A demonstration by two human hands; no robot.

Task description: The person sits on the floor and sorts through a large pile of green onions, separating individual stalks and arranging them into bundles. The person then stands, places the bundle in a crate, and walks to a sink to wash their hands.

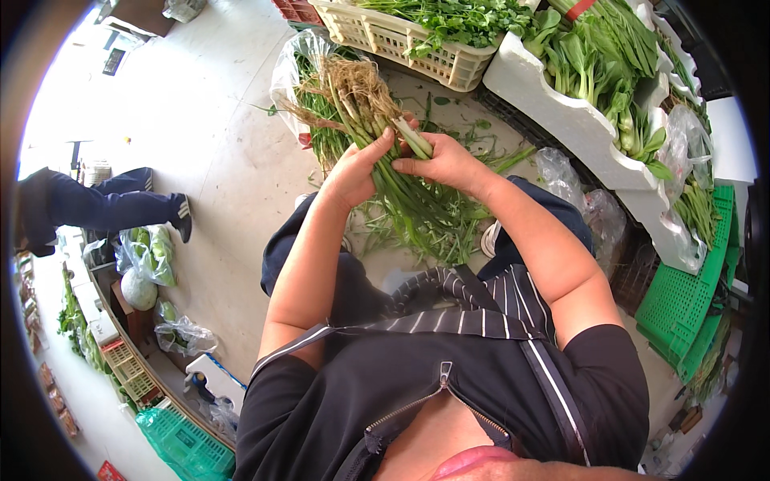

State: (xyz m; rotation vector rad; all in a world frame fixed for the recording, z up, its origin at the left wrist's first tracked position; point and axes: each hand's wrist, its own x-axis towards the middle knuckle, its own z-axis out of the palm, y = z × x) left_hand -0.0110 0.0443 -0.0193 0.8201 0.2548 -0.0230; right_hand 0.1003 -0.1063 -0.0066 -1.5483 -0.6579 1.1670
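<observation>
A bunch of long green stalks with brown, stringy roots, perhaps garlic greens or scallions, is held up over the floor, roots away from me. My left hand grips the stalks below the roots, thumb on top. My right hand pinches a thicker pale stalk end at the bunch's right side; some of its fingers are hidden behind the stalks. The leaves hang down towards my knees. Behind the bunch, more green stalks lie in a clear plastic bag. Loose trimmings are scattered on the floor between my feet.
A cream plastic crate of leafy herbs and a white foam box of bok choy stand ahead and right. Green plastic baskets are at the right. At the left are a person's legs, bagged vegetables and a pale round melon.
</observation>
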